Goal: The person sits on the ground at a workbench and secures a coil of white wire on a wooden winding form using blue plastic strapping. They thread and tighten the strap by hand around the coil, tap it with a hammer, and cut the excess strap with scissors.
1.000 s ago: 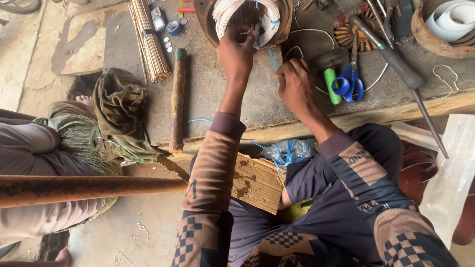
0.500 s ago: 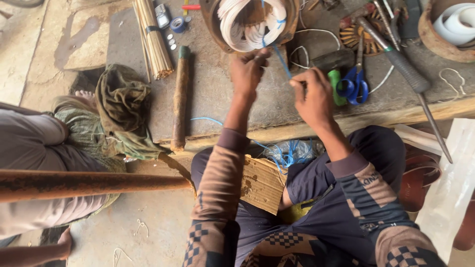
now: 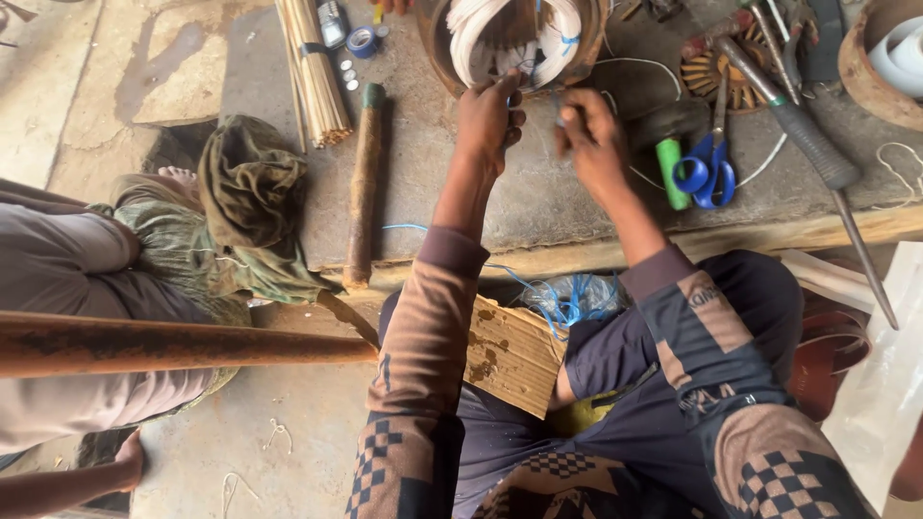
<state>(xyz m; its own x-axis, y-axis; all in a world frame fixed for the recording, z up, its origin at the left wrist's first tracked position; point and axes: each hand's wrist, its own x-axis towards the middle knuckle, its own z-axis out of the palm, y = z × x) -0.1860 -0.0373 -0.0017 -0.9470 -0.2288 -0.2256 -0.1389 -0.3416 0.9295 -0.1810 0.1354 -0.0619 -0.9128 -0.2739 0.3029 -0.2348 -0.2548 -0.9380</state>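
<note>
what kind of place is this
Probably a small craft workshop for cane or basket weaving: a low worn workbench carries a bundle of thin sticks, coiled white strips in a round frame, blue-handled scissors and hand tools.

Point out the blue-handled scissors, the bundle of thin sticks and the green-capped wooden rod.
blue-handled scissors (image 3: 705,176), head view, on the blue finger loops.
bundle of thin sticks (image 3: 312,72), head view, mid-length of the bundle.
green-capped wooden rod (image 3: 364,187), head view, middle of the shaft.

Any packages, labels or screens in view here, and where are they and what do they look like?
Small packet: top of the slab, right of the stick bundle; flat, dark with pale panel.
Tape roll: beside the packet; round, blue.
Plastic bag: right edge by the knee; whitish, translucent.
No screens or signs show.
</note>
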